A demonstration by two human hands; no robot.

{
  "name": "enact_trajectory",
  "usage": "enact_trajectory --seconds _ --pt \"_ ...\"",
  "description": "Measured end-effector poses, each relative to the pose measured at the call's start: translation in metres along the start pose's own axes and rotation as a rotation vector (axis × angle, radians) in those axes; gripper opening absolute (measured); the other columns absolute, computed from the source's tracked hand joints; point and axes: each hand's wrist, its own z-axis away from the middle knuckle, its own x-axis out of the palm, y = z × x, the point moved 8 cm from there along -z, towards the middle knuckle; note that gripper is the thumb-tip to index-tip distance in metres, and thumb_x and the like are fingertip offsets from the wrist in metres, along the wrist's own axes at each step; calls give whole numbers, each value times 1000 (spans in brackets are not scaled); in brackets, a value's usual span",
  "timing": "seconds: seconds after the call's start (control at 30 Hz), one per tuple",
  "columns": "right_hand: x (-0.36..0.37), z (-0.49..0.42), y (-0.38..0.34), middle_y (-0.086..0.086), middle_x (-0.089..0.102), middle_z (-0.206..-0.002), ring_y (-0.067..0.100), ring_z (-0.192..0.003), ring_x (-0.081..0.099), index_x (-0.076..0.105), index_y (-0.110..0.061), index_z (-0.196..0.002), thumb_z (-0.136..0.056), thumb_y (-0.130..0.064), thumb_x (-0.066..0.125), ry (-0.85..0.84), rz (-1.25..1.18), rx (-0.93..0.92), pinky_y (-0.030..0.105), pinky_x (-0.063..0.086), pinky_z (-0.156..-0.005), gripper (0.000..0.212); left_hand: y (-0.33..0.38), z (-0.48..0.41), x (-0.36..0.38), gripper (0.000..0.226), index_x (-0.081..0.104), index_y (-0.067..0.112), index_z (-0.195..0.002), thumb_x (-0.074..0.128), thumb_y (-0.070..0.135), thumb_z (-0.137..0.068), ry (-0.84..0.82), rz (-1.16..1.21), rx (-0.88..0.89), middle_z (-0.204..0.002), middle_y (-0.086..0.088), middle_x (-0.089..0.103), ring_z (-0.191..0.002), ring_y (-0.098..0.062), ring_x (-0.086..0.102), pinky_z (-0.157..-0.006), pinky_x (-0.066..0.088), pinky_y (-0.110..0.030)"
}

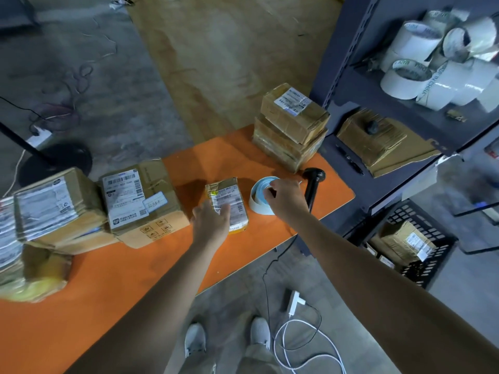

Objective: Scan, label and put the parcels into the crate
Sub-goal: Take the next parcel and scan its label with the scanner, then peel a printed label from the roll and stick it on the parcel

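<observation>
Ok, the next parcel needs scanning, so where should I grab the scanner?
Take the scanner by its slim handle, from the near side, with the right hand. It seems to lie with the handle pointing towards you and the head away, beside the roll.

We read only "IN CHINA" on the core rim of a white tape roll (pixel 432 87) on the far-right shelf (pixel 351 85); barcoded labels on the small parcel (pixel 232 201) and left large box (pixel 135 195) stay illegible.
</observation>
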Motion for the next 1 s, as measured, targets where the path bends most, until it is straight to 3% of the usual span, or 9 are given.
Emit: enact_trajectory --seconds 0.1,0.23,0.33,0.47,0.57,0.67,0.77,0.87,1.0 --pt "22 -4 -7 11 62 -105 29 -112 46 60 -9 -111 -97 -44 48 -77 199 -10 37 39 -79 39 3 -3 -3 60 35 12 -144 44 49 -98 -19 56 15 -142 -15 36 -125 -34 45 -100 45 -50" --pt "33 -12 -1 12 59 -112 30 -109 53 54 -15 -121 -92 -49 56 -105 169 79 39 42 -85 45 13 -6 -7 51 43 11 -137 44 44 -98 -39 114 73 -134 -13 44 -116 -26 51 -94 49 -44" --pt "38 -12 -1 5 63 -110 27 -109 57 44 -19 -128 -89 -39 64 -160 192 53 43 40 -94 49 19 -9 -5 47 48 8 -133 44 40 -98 -74 148 97 -132 -10 49 -114 -23 53 -88 46 -35" --pt "38 -11 6 9 63 -115 31 -107 58 42 -18 -134 -90 -19 60 -181 175 34 43 46 -92 48 20 -12 6 43 48 9 -131 43 38 -99 -152 183 75 -131 -9 51 -117 -23 51 -95 43 -36" --pt "22 -11 14 11 62 -122 30 -105 59 46 -16 -136 -91 -17 57 -112 -32 45 39 52 -82 46 19 -14 12 40 50 9 -130 45 32 -98 -190 205 47 -129 -10 54 -112 -21 52 -86 41 -31" --pt "5 -7 25 8 59 -131 25 -111 58 45 -16 -142 -92 -19 61 -107 -357 91 31 50 -74 52 27 -18 15 32 58 4 -118 48 21 -92 -210 224 30 -111 -25 58 -102 -33 59 -89 48 -40" --pt "-10 2 21 4 61 -129 19 -114 59 46 -15 -142 -92 -16 62 -133 -594 81 35 53 -83 52 42 -19 13 15 62 15 -103 53 21 -92 -224 427 -53 -92 -6 61 -87 -20 60 -83 52 -34" --pt "-26 10 12 1 65 -123 15 -115 61 50 -15 -140 -90 -10 63 -148 -726 44 33 52 -91 53 58 -19 11 14 62 15 -84 57 25 -92 -259 582 -121 -94 -6 63 -85 -16 60 -70 50 -28" --pt "-43 22 -2 -11 69 -112 3 -108 63 54 -28 -131 -87 -5 65 -172 -745 -39 29 52 -92 51 76 -11 14 28 67 14 -102 70 36 -85 -379 734 -123 -92 -2 67 -84 -16 60 -70 45 -29"
